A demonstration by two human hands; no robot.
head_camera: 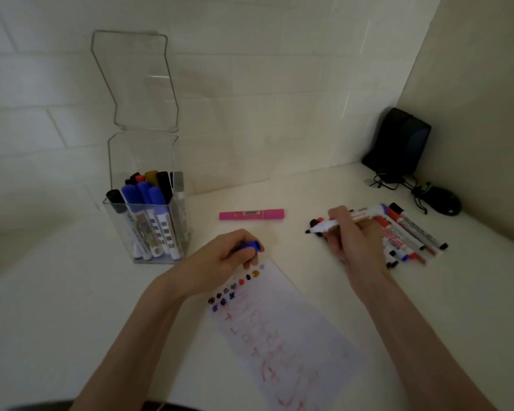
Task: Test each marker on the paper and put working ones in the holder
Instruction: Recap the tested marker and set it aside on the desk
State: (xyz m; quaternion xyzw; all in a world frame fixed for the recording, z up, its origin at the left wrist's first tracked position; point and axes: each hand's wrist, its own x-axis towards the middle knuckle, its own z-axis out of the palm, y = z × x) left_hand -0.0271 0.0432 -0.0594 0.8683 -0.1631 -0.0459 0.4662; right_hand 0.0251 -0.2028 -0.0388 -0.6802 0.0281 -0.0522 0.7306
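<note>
My right hand grips an uncapped white marker, its dark tip pointing left above the table. My left hand curls round a blue cap at the top edge of the paper. The paper carries a row of coloured test marks and faint red scribbles. A clear plastic holder with an open lid stands at the left, with several blue, black and other markers inside. A pile of markers lies on the table just right of my right hand.
A pink marker lies flat between the holder and the pile. A black speaker with cables and a black mouse sit in the back right corner. White tiled walls close the back and right.
</note>
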